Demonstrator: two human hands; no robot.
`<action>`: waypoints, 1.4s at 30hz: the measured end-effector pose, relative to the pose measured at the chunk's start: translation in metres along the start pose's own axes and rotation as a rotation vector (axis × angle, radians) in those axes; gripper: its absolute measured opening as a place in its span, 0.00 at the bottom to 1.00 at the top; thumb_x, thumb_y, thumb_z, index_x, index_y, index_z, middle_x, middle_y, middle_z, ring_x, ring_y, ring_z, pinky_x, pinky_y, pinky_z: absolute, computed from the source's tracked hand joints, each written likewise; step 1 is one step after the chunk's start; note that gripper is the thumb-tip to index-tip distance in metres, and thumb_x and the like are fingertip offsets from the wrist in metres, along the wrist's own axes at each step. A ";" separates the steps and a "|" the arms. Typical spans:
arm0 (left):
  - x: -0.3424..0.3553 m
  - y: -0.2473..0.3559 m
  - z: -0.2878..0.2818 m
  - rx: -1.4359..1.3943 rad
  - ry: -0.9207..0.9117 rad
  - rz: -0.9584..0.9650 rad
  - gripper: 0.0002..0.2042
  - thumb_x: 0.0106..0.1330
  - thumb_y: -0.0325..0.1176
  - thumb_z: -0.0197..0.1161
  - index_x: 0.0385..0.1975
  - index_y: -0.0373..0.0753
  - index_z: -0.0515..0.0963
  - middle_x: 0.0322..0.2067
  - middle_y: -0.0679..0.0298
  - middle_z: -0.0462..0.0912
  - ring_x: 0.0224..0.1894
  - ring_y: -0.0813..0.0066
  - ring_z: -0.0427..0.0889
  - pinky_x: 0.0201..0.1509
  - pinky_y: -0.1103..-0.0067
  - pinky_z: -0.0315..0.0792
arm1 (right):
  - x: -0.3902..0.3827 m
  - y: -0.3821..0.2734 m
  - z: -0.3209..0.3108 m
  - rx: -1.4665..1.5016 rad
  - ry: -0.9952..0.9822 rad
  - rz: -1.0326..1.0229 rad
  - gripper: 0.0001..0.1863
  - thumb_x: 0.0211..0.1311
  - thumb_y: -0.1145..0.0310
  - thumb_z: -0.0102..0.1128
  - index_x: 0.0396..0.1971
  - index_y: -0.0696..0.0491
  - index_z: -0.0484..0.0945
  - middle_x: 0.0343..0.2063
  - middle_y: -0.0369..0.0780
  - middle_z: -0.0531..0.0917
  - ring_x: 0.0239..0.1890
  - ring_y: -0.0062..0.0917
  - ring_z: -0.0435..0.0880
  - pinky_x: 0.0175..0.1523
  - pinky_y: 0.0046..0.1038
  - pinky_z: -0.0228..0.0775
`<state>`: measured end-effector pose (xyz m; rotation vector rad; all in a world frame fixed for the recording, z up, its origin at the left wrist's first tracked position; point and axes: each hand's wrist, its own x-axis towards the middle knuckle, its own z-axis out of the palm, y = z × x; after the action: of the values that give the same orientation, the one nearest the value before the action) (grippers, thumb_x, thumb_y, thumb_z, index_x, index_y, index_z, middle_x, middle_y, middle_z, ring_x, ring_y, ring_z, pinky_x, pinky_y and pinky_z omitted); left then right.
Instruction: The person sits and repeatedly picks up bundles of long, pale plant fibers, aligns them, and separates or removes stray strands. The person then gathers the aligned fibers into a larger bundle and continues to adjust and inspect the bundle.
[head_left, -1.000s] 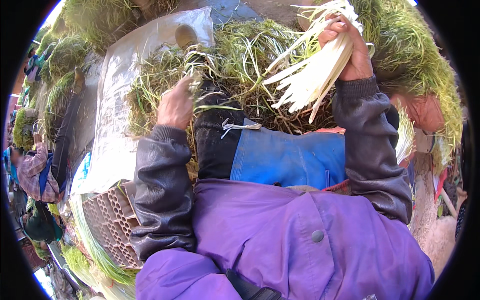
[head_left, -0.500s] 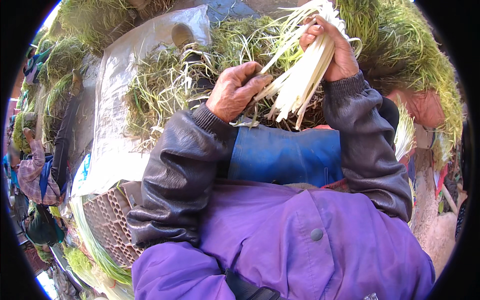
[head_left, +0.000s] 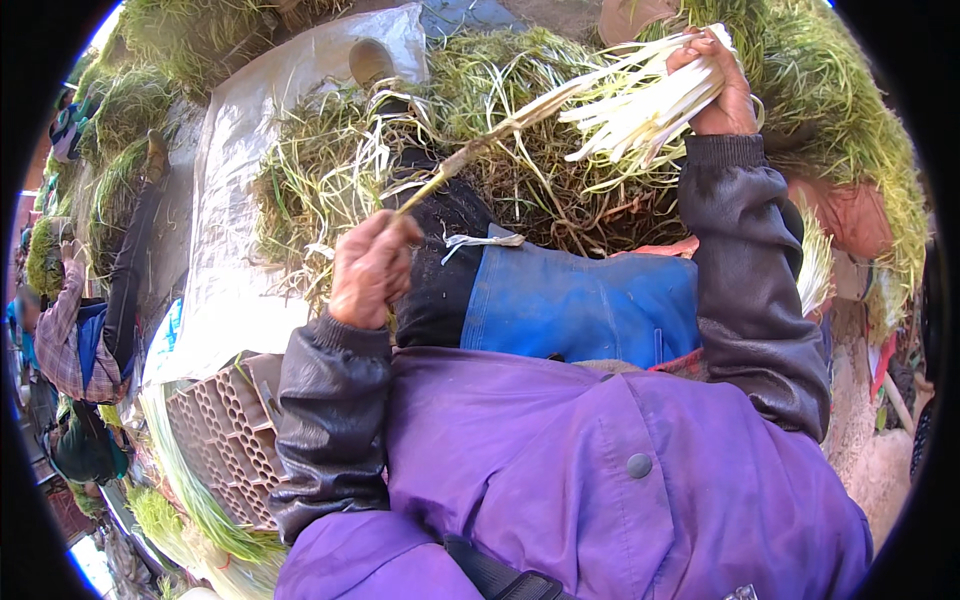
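Brightly lit sheet [head_left: 235,215], heaped greens [head_left: 490,85], held stalks [head_left: 655,98]

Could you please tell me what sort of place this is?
It is probably an outdoor yard or market where harvested vegetables are handled. Large heaps of leafy stalks lie around, the right hand holds a bundle of pale stalks, and a person in a checked shirt is beside more greens.

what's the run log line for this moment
left hand: gripping brownish stalk | right hand: gripping white bunch | nearby: green heap, blue cloth
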<state>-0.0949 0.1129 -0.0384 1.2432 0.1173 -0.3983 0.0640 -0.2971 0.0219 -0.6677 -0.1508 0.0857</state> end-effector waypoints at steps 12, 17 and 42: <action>-0.032 -0.052 -0.151 -0.546 0.473 0.106 0.11 0.76 0.41 0.52 0.39 0.41 0.76 0.11 0.76 0.57 0.10 0.86 0.52 0.12 0.82 0.51 | 0.003 -0.036 -0.027 0.000 0.057 -0.043 0.14 0.54 0.79 0.68 0.41 0.57 0.77 0.30 0.35 0.80 0.35 0.23 0.78 0.45 0.24 0.75; -0.033 -0.062 -0.183 1.243 0.695 -0.266 0.22 0.69 0.45 0.59 0.55 0.36 0.73 0.33 0.52 0.82 0.36 0.52 0.82 0.45 0.64 0.76 | 0.001 -0.045 -0.024 0.027 0.039 -0.064 0.12 0.57 0.81 0.64 0.41 0.60 0.76 0.32 0.36 0.80 0.35 0.23 0.79 0.45 0.24 0.76; 0.076 0.042 0.110 -0.029 -0.221 0.203 0.10 0.73 0.35 0.58 0.44 0.36 0.80 0.21 0.69 0.78 0.17 0.86 0.70 0.19 0.88 0.63 | -0.042 0.049 0.059 -0.064 0.070 0.242 0.20 0.52 0.75 0.72 0.45 0.58 0.77 0.37 0.45 0.86 0.28 0.21 0.84 0.33 0.27 0.81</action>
<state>-0.0239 0.0029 0.0123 1.1624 -0.1903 -0.3535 0.0116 -0.2283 0.0323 -0.7503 -0.0050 0.2902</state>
